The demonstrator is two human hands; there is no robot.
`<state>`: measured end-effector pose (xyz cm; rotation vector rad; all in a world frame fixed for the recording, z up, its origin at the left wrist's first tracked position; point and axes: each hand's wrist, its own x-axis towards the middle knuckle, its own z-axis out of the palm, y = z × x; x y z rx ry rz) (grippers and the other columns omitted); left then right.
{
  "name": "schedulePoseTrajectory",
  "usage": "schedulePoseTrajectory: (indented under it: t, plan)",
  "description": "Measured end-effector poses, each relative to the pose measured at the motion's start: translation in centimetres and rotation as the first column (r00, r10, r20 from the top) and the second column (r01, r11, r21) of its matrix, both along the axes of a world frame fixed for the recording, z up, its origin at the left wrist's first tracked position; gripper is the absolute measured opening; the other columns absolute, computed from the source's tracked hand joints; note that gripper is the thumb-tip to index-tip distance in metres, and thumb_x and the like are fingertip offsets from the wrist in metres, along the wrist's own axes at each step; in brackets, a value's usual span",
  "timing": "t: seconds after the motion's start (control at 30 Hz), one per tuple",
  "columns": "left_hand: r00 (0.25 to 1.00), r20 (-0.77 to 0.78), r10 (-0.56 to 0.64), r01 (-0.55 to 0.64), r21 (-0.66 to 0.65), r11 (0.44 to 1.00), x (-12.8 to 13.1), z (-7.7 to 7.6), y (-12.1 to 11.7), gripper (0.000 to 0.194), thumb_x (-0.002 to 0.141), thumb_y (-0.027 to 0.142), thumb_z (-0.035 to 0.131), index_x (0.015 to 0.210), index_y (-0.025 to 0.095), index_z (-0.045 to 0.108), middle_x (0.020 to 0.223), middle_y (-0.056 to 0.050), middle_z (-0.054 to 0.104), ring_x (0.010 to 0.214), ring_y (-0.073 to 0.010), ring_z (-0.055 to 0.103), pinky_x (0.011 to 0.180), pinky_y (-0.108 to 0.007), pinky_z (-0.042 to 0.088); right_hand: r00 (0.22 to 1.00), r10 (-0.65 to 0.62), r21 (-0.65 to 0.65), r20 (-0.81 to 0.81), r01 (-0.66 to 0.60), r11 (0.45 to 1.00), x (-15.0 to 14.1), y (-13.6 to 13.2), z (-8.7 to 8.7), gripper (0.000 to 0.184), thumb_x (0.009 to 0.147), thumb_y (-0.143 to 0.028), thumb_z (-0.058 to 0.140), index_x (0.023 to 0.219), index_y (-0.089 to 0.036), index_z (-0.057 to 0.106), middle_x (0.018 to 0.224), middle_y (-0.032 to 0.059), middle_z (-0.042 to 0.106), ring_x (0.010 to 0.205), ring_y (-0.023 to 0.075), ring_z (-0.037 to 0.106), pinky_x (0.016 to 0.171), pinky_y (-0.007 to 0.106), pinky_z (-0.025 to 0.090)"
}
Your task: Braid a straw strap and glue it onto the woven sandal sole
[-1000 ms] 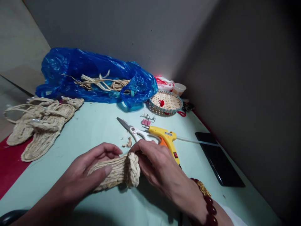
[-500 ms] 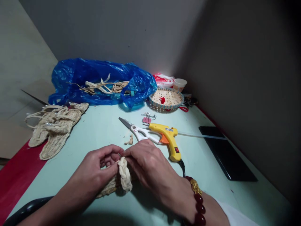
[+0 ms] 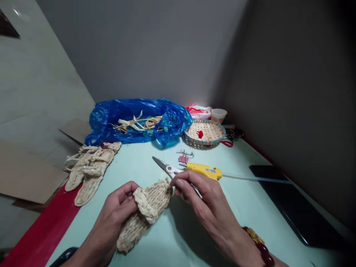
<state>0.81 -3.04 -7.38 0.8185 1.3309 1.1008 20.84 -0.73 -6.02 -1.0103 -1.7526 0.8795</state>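
Observation:
A small woven straw slipper (image 3: 129, 231) with a thick braided strap (image 3: 146, 205) across it is tilted in front of me. My left hand (image 3: 118, 209) is closed on its left side, thumb and fingers pinching beside the strap. My right hand (image 3: 201, 196) is at the slipper's far end, thumb and forefinger pressed together. Whatever is between those fingertips is too small to make out. Just beyond the right hand lie white-handled scissors (image 3: 164, 167) and a yellow glue gun (image 3: 204, 170), both partly covered by that hand.
Finished-looking straw slippers (image 3: 94, 174) lie at the left. Toward the back are a blue plastic bag (image 3: 111, 107) with straw strands (image 3: 139, 122), a woven basket (image 3: 205, 129), a paper cup (image 3: 219, 114) and a pink clip (image 3: 183, 158). A black tablet-like slab (image 3: 294, 207) lies right.
My right hand has drawn away to the right from the left hand and the strap. The slipper has turned and more of it shows. The camera view has tilted up and shifted left.

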Motion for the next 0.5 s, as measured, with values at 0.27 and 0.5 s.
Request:
schedulePoseTrajectory:
  t: [0.27, 0.5]
  plan:
    - [0.977, 0.162, 0.137, -0.154, 0.100, 0.983, -0.26, 0.05, 0.35, 0.026, 0.067, 0.028, 0.083, 0.067, 0.020, 0.057, 0.057, 0.007, 0.060, 0.053, -0.0103, 0.052, 0.051, -0.018, 0.043, 0.997, 0.071, -0.217, 0.027, -0.064, 0.974, -0.28, -0.16, -0.46, 0.045, 0.102, -0.041, 0.037, 0.064, -0.022, 0.052, 0.047, -0.0049, 0.048, 0.048, 0.0124, 0.044, 0.053, 0.027, 0.033]
    - [0.967, 0.226, 0.117, -0.139, 0.085, 0.987, 0.38, -0.10, -0.21, 0.023, 0.070, 0.028, 0.082, 0.070, 0.021, 0.061, 0.059, 0.007, 0.063, 0.055, -0.0103, 0.054, 0.052, -0.016, 0.046, 0.996, 0.092, -0.300, -0.003, -0.088, 0.950, -0.66, 0.12, -0.77, 0.044, 0.099, -0.044, 0.042, 0.062, -0.020, 0.050, 0.050, -0.0024, 0.053, 0.049, 0.0120, 0.050, 0.053, 0.026, 0.038]
